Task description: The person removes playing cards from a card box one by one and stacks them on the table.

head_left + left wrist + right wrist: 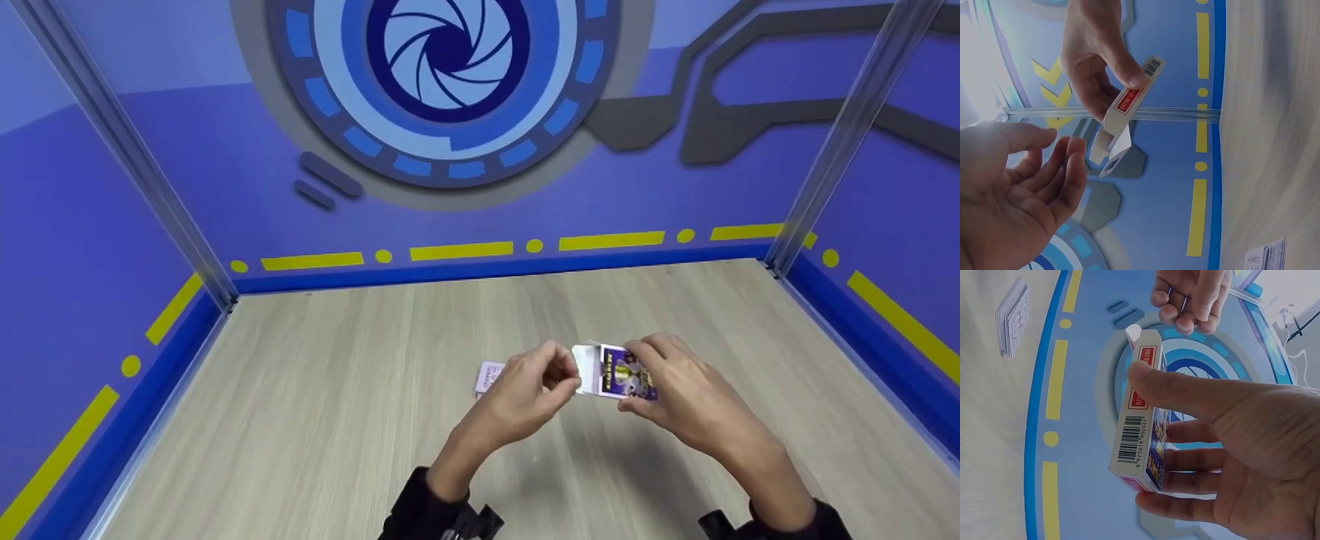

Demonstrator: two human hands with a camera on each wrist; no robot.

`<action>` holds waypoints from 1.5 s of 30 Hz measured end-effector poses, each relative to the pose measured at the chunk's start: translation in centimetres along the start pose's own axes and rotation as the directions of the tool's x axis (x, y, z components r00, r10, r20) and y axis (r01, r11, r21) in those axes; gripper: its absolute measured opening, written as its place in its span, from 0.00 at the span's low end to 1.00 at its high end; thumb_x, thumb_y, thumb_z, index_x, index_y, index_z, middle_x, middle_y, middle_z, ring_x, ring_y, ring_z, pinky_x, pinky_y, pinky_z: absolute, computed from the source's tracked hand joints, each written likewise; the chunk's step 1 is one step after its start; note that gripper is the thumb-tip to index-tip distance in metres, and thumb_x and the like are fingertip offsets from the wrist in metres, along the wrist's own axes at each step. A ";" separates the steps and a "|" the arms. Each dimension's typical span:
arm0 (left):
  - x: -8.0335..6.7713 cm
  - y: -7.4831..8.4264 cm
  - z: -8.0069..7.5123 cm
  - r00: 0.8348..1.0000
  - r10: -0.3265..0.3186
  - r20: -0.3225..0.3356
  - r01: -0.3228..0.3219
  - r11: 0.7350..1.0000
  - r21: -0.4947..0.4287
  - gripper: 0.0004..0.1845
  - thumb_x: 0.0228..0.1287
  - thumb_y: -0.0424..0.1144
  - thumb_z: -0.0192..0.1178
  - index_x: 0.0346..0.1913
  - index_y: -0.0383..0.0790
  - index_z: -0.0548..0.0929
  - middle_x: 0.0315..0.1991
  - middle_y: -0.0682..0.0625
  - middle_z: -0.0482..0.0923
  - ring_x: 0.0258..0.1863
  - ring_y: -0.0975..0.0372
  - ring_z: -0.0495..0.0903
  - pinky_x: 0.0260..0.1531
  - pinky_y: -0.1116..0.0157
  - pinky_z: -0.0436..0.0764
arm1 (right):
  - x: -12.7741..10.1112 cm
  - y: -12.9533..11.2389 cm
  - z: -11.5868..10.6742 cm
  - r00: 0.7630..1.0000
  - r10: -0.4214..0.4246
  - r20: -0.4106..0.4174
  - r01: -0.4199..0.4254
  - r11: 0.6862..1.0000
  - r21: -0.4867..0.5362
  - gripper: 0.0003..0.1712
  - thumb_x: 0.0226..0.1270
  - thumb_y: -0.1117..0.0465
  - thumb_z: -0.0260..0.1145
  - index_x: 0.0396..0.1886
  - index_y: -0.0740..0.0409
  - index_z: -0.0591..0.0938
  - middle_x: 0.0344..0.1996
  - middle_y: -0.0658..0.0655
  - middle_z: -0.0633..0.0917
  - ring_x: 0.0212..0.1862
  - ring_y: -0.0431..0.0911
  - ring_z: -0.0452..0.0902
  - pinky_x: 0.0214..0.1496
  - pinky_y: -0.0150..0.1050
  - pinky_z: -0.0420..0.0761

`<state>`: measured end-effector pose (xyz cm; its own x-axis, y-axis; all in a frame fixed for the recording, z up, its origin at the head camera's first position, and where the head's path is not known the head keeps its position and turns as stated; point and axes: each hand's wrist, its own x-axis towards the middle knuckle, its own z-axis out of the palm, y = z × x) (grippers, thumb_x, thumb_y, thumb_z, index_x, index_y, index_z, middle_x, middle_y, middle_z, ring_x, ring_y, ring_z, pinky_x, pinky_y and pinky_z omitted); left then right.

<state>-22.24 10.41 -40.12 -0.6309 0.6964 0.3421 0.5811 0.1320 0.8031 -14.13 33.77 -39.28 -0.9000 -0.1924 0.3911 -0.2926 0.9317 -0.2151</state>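
Card box (616, 373) sits in the air above the wooden surface (315, 420), gripped by the right hand (686, 401): the thumb lies along the barcode edge and the other fingers (1185, 486) wrap the opposite face, as the right wrist view shows. Its end flap (1119, 147) hangs open at the end facing the left hand (525, 394). That hand holds nothing; its fingers (1064, 169) are loosely curled and relaxed, just beside the open mouth but apart from it. A stack of cards (489, 377) lies flat on the surface beyond the left hand, well clear of the box.

Working this step well seems to ask for a steady box: keep the right-hand grip on the long edges so the faces are not squeezed and the mouth stays wide. The flap should stay folded back out of the way, since it could catch whatever passes the opening. The left hand's fingertips would do best meeting the mouth squarely, not at an angle. Tilting the box with its mouth slightly up would likely stop anything inside from sliding out; whether it holds anything cannot be told.
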 end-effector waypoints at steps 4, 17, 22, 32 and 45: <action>0.0 -0.1 0.3 0.999 0.017 0.036 -0.016 1.000 -0.013 0.04 0.73 0.29 0.60 0.42 0.39 0.76 0.36 0.56 0.77 0.35 0.71 0.77 0.37 0.72 0.80 | 0.1 -0.3 0.1 0.999 -0.035 -0.010 0.035 0.999 -0.006 0.38 0.48 0.56 0.87 0.57 0.64 0.80 0.50 0.60 0.81 0.51 0.52 0.77 0.47 0.50 0.81; 0.2 -0.9 0.8 0.997 -0.067 -0.050 0.066 0.998 -0.020 0.06 0.73 0.30 0.61 0.43 0.40 0.74 0.38 0.55 0.75 0.38 0.70 0.75 0.38 0.72 0.79 | 0.1 -1.3 0.0 0.998 -0.057 -0.004 0.057 0.998 -0.014 0.39 0.50 0.53 0.86 0.59 0.61 0.80 0.52 0.58 0.81 0.53 0.51 0.77 0.49 0.51 0.82; 0.4 -1.1 1.0 0.989 -0.123 -0.083 0.117 0.990 -0.073 0.07 0.71 0.30 0.63 0.40 0.40 0.74 0.37 0.55 0.75 0.35 0.69 0.75 0.33 0.72 0.75 | 0.1 -1.5 0.0 0.997 -0.082 -0.008 0.082 0.996 -0.021 0.39 0.50 0.53 0.86 0.60 0.61 0.80 0.52 0.57 0.80 0.52 0.50 0.77 0.48 0.48 0.83; 0.3 -1.2 1.4 0.981 -0.172 -0.084 0.164 0.982 -0.090 0.12 0.70 0.33 0.67 0.38 0.40 0.71 0.36 0.55 0.76 0.34 0.68 0.75 0.32 0.72 0.76 | 0.1 -2.0 0.3 0.995 -0.095 0.004 0.095 0.994 -0.044 0.40 0.49 0.53 0.86 0.61 0.61 0.80 0.53 0.57 0.80 0.52 0.49 0.77 0.50 0.48 0.83; 0.3 -1.3 1.8 0.967 -0.211 -0.144 0.201 0.977 -0.076 0.13 0.68 0.30 0.68 0.36 0.41 0.71 0.33 0.56 0.78 0.32 0.70 0.76 0.29 0.72 0.75 | 0.1 -1.7 0.7 0.996 -0.088 0.001 0.088 0.994 -0.066 0.41 0.47 0.54 0.87 0.60 0.60 0.80 0.52 0.57 0.80 0.50 0.49 0.77 0.48 0.48 0.83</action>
<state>-22.25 11.73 -41.93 -0.8065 0.5438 0.2319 0.4012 0.2153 0.8903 -13.98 31.91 -39.47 -0.8711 -0.2742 0.4075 -0.3489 0.9294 -0.1203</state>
